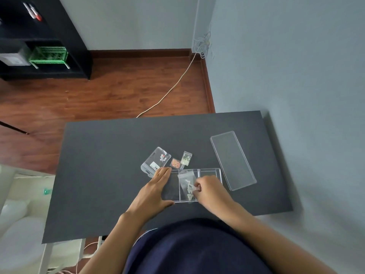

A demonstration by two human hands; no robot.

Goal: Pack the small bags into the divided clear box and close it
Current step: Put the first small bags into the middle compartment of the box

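Observation:
The divided clear box lies open on the dark table, its compartments side by side. My left hand rests flat against the box's left end, fingers together and thumb along its near edge. My right hand pinches a small clear bag with white bits that lies in the middle compartment. Behind the box lie a larger clear bag with a label, a small orange-filled bag and a small bag of pale beads. The clear lid lies flat to the right.
The table's right edge stands close to a grey wall. A white cable runs over the wooden floor beyond the far edge. A black shelf holds a green basket at far left. White furniture sits at near left.

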